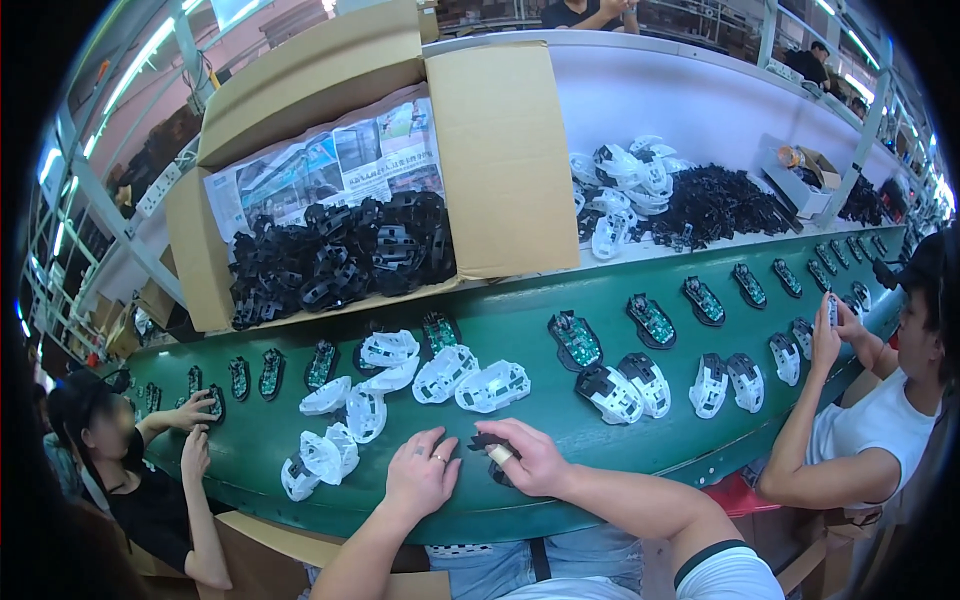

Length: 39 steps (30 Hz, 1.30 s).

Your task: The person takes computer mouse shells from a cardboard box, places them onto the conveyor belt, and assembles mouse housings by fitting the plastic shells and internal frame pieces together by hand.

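My right hand (530, 458) is closed around a small black plastic part (486, 441) close to the near edge of the green work surface. Its fingers and palm cover much of that part. Just left of it, my left hand (422, 476) rests low over the green surface with fingers stretched forward and nothing visible in it. Beyond my hands lie loose white mouse shells (492, 387), several of them in a loose group. To the right sits a white mouse shell with a black insert (608, 394), beside a second white shell (645, 384).
A cardboard box (508, 160) of black plastic parts (340, 245) stands at the far side. Black mouse bases with green circuit boards (575, 340) line the green surface (540, 440). White shells (635, 175) and black pieces (715, 205) are heaped on the shelf. Co-workers sit left and right.
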Each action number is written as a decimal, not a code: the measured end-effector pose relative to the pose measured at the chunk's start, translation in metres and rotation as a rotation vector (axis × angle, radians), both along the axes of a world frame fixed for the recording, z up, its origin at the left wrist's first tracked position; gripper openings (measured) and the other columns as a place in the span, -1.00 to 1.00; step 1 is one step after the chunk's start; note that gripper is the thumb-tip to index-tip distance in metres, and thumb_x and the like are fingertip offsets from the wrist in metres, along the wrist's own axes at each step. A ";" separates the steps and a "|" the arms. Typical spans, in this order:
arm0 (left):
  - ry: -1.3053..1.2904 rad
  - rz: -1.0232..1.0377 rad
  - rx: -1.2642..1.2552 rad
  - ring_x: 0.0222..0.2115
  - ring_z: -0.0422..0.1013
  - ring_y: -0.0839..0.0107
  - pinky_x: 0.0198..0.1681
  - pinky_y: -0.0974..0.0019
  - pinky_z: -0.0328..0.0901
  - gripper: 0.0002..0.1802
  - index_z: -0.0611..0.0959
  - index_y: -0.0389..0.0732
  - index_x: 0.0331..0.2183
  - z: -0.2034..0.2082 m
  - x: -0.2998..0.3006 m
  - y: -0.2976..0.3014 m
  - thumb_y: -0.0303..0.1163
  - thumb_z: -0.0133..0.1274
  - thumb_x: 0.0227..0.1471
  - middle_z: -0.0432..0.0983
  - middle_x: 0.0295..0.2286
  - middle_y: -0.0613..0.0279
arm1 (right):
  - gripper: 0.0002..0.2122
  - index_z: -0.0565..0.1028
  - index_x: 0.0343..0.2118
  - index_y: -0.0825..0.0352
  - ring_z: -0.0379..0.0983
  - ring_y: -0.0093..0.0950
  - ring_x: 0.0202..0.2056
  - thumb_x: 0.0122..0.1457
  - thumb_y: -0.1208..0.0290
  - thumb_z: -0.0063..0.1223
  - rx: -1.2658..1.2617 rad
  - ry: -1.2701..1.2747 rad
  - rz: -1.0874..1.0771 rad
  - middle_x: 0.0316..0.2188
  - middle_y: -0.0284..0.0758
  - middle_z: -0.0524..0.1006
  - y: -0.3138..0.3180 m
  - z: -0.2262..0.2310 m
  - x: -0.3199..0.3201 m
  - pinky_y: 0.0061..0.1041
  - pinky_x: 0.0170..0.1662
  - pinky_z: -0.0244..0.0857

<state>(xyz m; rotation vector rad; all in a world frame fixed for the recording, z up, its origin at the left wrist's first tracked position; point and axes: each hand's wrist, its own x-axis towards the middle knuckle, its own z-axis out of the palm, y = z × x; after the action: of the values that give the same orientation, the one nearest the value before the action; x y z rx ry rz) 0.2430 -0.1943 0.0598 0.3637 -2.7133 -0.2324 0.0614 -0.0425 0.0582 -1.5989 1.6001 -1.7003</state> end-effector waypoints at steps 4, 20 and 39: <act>-0.014 -0.007 -0.007 -0.05 0.52 0.07 -0.02 0.07 0.45 -0.60 0.70 -0.19 -0.11 0.003 0.000 -0.002 -0.23 0.31 0.00 0.56 -0.05 0.02 | -0.57 0.42 0.21 0.40 0.58 -0.22 -0.09 0.25 0.64 0.07 0.000 0.032 -0.010 -0.06 -0.09 0.57 -0.001 0.001 0.001 -0.35 -0.03 0.47; -0.222 -0.096 -0.010 0.16 0.42 -0.03 0.14 0.03 0.39 -0.29 0.67 -0.21 0.01 0.021 0.010 -0.002 0.12 0.31 -0.03 0.47 0.12 -0.13 | -0.53 0.36 0.25 0.48 0.56 -0.28 -0.02 0.26 0.61 0.05 0.004 0.034 -0.084 0.00 -0.05 0.54 -0.003 -0.005 -0.002 -0.39 0.06 0.43; -0.375 -0.225 0.085 0.32 0.16 -0.18 0.32 -0.11 0.15 -0.15 0.51 -0.20 0.22 0.027 0.024 -0.001 0.20 0.18 0.09 0.23 0.27 -0.31 | -0.42 0.35 -0.03 0.80 0.58 0.11 -0.07 0.06 0.29 0.11 0.486 0.145 -1.759 -0.11 0.29 0.58 0.281 0.183 -0.460 -0.17 0.03 0.44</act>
<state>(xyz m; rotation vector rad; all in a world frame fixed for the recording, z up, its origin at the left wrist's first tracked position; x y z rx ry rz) 0.2671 -0.1955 0.0865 0.1338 -3.1243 -0.3764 -0.3982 0.2386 0.2411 0.3101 3.4635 -1.2598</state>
